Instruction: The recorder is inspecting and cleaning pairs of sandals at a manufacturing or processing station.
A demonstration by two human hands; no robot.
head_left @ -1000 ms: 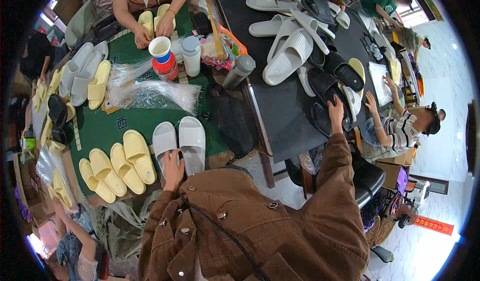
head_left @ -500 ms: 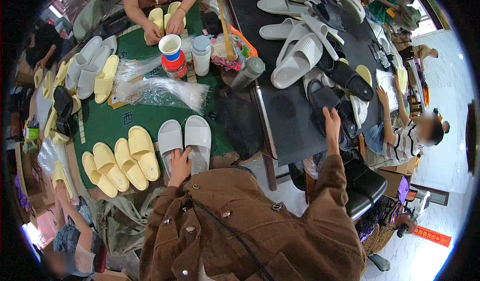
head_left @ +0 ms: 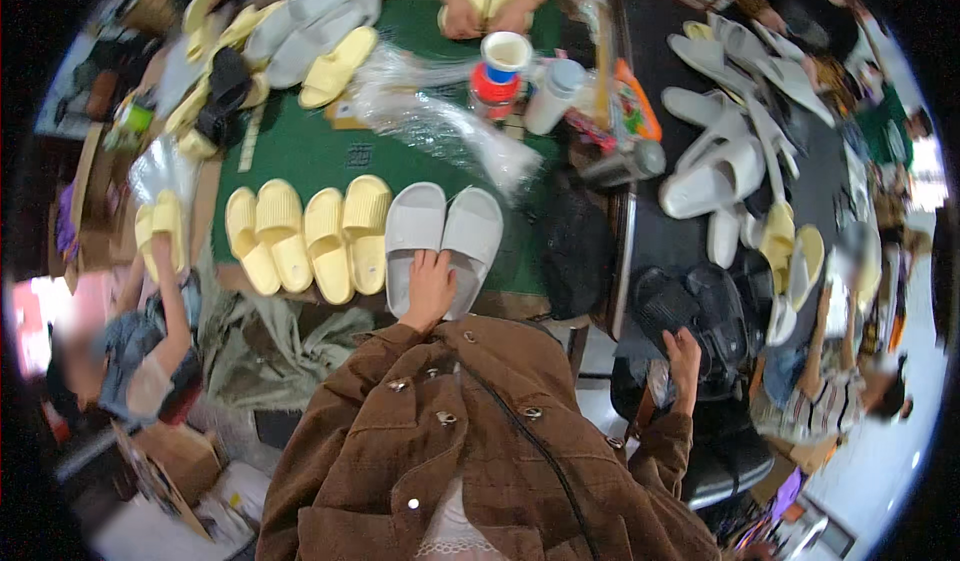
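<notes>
A pair of grey slippers (head_left: 470,231) stands side by side at the near edge of the green-topped table. My left hand (head_left: 430,283) lies across their inner edges, fingers just below the straps and thumb toward the right slipper, closed on the pair. On the black table to the right, my right hand (head_left: 683,353) pinches the near end of a black slipper (head_left: 665,299). Other black slippers (head_left: 715,306) lie against it. To the left of the grey pair, two pairs of yellow slippers (head_left: 280,221) stand in a row.
Clear plastic bags (head_left: 440,111), a red jar (head_left: 495,91) with a cup on it, and a white bottle (head_left: 553,98) occupy the green table. A dark tumbler (head_left: 630,164) lies near the gap. Grey slippers (head_left: 715,176) are heaped on the black table. Co-workers handle yellow slippers (head_left: 160,226) around me.
The view has swung, moving the tables' contents across the picture. My right hand has drawn back toward the black table's near edge with the black slipper. My left hand stays on the grey pair.
</notes>
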